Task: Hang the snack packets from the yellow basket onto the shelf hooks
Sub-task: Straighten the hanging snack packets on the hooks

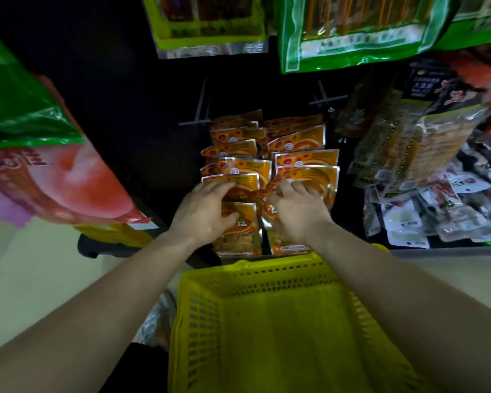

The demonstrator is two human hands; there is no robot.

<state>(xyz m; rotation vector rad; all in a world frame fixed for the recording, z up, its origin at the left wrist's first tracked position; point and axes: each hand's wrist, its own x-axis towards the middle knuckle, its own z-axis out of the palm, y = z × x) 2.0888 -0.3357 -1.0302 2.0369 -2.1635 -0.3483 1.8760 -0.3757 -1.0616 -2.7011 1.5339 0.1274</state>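
Note:
Two rows of orange snack packets [301, 143] hang on shelf hooks in the middle of the dark shelf. My left hand [203, 214] rests on the front orange packet of the left row [238, 231], fingers curled over its top. My right hand [298, 212] grips the top of the front packet of the right row [281, 245]. The hooks under the packets are hidden. The yellow basket [199, 282] stands below my arms, and its floor shows no packets.
Green packets [352, 32] hang overhead, with a big red and green bag [54, 177] at the left. Brown and white packets [408, 171] crowd the right side. Two bare dark hooks [199, 109] stick out behind the orange rows. A shoe [156, 321] shows beside the basket.

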